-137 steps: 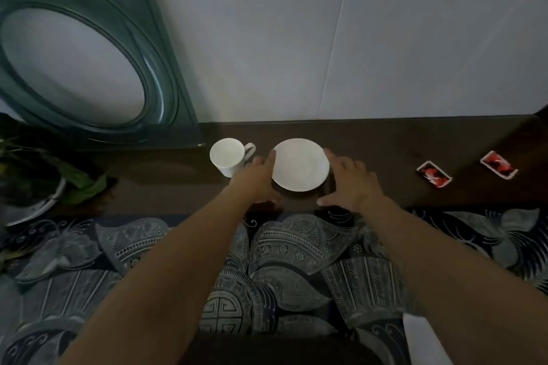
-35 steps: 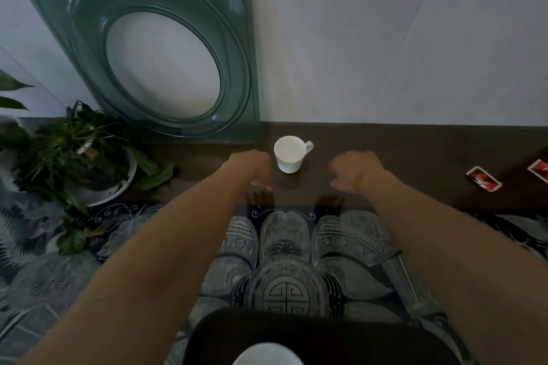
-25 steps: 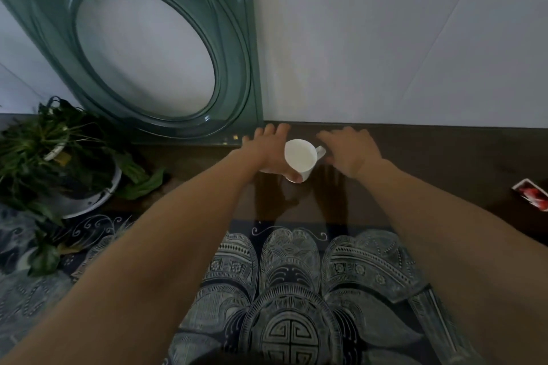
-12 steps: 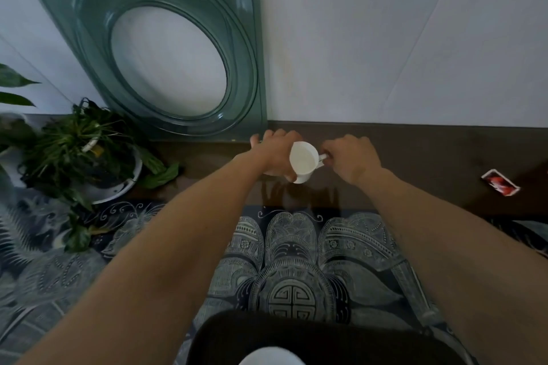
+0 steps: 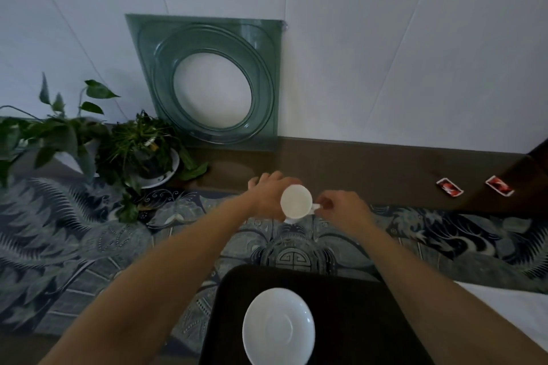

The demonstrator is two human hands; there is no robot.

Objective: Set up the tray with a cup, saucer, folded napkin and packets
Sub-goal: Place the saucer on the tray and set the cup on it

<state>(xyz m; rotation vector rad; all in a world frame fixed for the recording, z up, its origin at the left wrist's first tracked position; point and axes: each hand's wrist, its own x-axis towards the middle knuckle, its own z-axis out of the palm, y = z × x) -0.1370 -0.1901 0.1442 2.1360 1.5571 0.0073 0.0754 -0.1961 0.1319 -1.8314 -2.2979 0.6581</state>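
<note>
A white cup (image 5: 295, 201) is held in the air above the patterned cloth, its mouth turned toward me. My left hand (image 5: 265, 194) cradles its left side, and my right hand (image 5: 341, 207) pinches its handle. Near me lies a dark tray (image 5: 355, 314) with a white saucer (image 5: 278, 330) on it. Two red packets (image 5: 449, 187) (image 5: 499, 185) lie on the brown tabletop at the far right. A white napkin (image 5: 510, 308) shows at the right edge, partly behind my right forearm.
A green glass panel (image 5: 207, 80) with a round opening leans on the wall behind. Potted plants (image 5: 130, 151) stand at the left. A blue patterned cloth (image 5: 89, 246) covers the near half of the brown table (image 5: 385, 169).
Both hands closed on the cup at the back of the table and lifted it toward me, over the cloth. The saucer, earlier beside the cup, now sits on the tray.
</note>
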